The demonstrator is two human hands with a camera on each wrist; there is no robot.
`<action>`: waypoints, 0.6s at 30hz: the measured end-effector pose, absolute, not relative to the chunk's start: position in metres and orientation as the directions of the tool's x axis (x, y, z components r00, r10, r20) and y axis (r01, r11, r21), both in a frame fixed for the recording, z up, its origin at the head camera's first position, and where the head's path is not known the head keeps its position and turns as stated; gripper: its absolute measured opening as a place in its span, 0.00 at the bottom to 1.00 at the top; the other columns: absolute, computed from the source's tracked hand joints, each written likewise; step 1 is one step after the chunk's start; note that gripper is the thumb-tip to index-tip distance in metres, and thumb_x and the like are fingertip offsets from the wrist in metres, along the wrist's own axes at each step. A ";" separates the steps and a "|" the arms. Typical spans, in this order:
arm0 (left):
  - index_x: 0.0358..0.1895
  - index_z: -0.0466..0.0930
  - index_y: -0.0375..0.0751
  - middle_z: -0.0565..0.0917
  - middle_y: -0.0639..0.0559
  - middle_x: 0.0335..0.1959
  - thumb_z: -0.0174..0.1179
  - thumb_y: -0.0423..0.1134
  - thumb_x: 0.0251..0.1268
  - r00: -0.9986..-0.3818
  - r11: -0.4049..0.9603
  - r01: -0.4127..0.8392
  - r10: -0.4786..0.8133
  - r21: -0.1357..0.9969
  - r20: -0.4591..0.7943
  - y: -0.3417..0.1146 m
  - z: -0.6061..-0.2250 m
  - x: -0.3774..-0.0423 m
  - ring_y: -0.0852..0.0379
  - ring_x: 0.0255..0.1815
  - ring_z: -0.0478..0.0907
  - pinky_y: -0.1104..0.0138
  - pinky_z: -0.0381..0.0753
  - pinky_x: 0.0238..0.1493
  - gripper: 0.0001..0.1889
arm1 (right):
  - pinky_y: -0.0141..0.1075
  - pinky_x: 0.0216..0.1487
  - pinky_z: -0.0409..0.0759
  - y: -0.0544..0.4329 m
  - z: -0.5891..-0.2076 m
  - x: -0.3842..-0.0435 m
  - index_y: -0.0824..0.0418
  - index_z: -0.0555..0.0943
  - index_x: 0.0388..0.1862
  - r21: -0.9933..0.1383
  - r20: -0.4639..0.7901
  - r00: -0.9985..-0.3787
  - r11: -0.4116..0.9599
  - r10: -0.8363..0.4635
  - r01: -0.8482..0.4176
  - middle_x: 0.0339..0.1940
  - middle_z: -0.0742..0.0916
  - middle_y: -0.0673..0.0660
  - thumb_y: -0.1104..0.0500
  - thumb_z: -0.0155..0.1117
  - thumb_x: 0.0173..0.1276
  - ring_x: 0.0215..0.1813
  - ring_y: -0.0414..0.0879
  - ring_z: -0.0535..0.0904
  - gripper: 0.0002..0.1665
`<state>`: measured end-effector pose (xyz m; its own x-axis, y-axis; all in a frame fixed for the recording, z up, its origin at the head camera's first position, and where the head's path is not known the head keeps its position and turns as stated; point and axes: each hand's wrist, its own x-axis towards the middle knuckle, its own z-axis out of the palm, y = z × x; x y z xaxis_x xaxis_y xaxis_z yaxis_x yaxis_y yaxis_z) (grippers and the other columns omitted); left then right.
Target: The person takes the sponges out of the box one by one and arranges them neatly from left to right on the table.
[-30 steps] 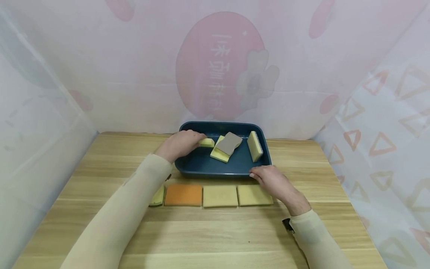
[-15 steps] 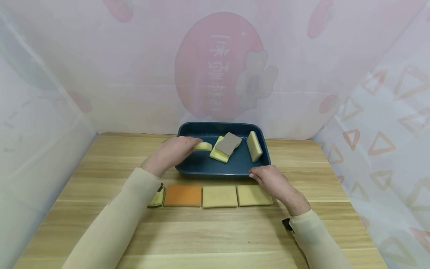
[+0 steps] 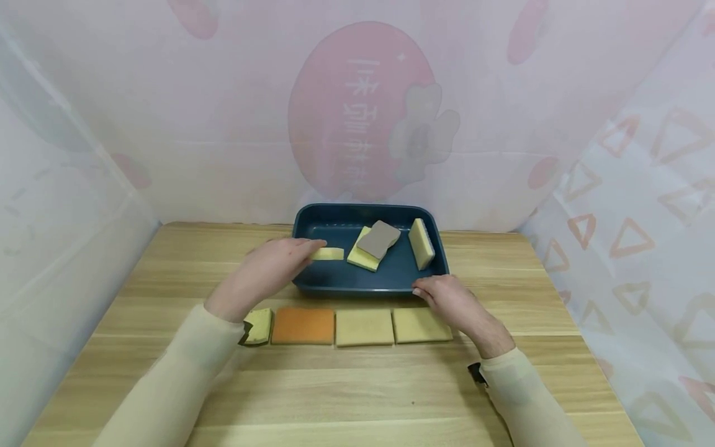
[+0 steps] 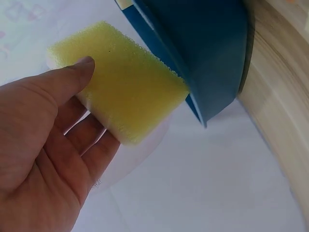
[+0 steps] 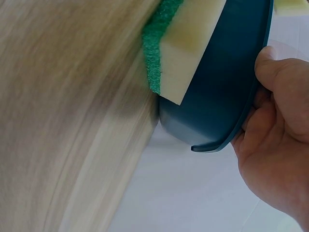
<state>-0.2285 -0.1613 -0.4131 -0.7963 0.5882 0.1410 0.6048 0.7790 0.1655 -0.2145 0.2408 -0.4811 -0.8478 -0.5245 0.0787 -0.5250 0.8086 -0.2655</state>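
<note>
My left hand [image 3: 268, 270] pinches a yellow sponge [image 4: 120, 87] between thumb and fingers, above the left part of a dark blue tray [image 3: 335, 290]. In the left wrist view, the thumb lies across one broad face of the sponge and a corner overlaps the tray's rim. My right hand [image 3: 455, 304] grips the tray's rim at the near right corner, with the thumb [image 5: 266, 63] over the edge. Inside the tray, a grey-faced sponge [image 3: 380, 239] lies on a yellow sponge [image 3: 360, 259], and another sponge [image 3: 421, 244] stands on edge at the right.
Along the tray's near side, sponges lie in a row on the wooden table [image 3: 335, 397]: a partly hidden yellow one [image 3: 259, 326], an orange one [image 3: 303, 326] and two pale yellow ones [image 3: 364, 327]. The rightmost has a green scouring layer [image 5: 157, 53] underneath. Printed cloth walls surround the table.
My left hand has drawn back left and toward me, carrying the yellow sponge toward the tray's near left side. My right hand has stayed on the rim.
</note>
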 end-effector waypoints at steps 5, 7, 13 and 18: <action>0.81 0.83 0.37 0.95 0.49 0.47 0.69 0.26 0.84 -0.786 0.774 0.617 0.595 0.144 0.169 -0.169 -0.406 -0.213 0.53 0.42 0.92 0.54 0.99 0.53 0.27 | 0.51 0.57 0.98 0.242 -0.482 -0.215 0.62 0.95 0.53 -0.257 0.078 -0.842 0.806 -0.533 -0.534 0.47 0.99 0.56 0.60 0.68 0.91 0.49 0.51 0.97 0.10; 0.81 0.83 0.38 0.94 0.51 0.44 0.71 0.26 0.83 -0.784 0.775 0.619 0.598 0.128 0.168 -0.172 -0.405 -0.207 0.57 0.38 0.89 0.58 0.98 0.48 0.28 | 0.51 0.55 0.97 0.243 -0.483 -0.215 0.61 0.95 0.53 -0.258 0.079 -0.840 0.803 -0.537 -0.537 0.46 0.98 0.56 0.60 0.68 0.91 0.48 0.51 0.97 0.10; 0.83 0.80 0.36 0.85 0.59 0.33 0.72 0.21 0.77 -0.753 0.757 0.650 0.630 0.068 0.190 -0.186 -0.403 -0.190 0.64 0.31 0.76 0.65 0.90 0.40 0.33 | 0.50 0.54 0.97 0.244 -0.482 -0.215 0.60 0.95 0.52 -0.262 0.092 -0.833 0.793 -0.546 -0.550 0.45 0.98 0.55 0.61 0.69 0.90 0.47 0.49 0.96 0.09; 0.83 0.80 0.35 0.93 0.55 0.42 0.72 0.18 0.74 -0.742 0.748 0.661 0.636 0.068 0.211 -0.198 -0.400 -0.177 0.56 0.40 0.90 0.57 0.97 0.51 0.35 | 0.49 0.52 0.96 0.244 -0.481 -0.216 0.60 0.95 0.50 -0.267 0.094 -0.830 0.789 -0.550 -0.554 0.44 0.98 0.55 0.61 0.69 0.90 0.45 0.48 0.96 0.09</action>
<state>-0.1765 -0.1977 -0.4002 -0.7419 0.6365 0.2109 0.6607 0.7475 0.0683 -0.2156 0.2438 -0.4814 -0.8296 -0.5505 0.0937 -0.5536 0.7888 -0.2672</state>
